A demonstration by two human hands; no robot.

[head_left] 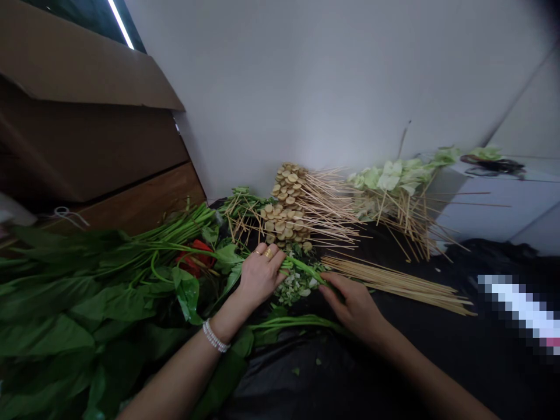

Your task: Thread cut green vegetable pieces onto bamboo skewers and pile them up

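My left hand (261, 269), with rings and a pearl bracelet, has its fingers closed around green leafy vegetable stems (301, 266). At the other end of these stems, my right hand (347, 296) pinches them between thumb and fingers. Just below and between the hands is a small heap of chopped green bits (295, 287). Nearer to me, more long stems (297, 321) lie across the black sheet (289, 373). A large pile of broad dark green leaves (56, 326) spreads out to the left.
Skewers of round pale slices (286, 219) are stacked against the white wall (306, 76). Skewered cabbage pieces (394, 175) stand at the right rear. Loose bamboo skewers (402, 284) lie right of my hands. A cardboard box (87, 146) stands back left; something red (196, 258) pokes through the leaves.
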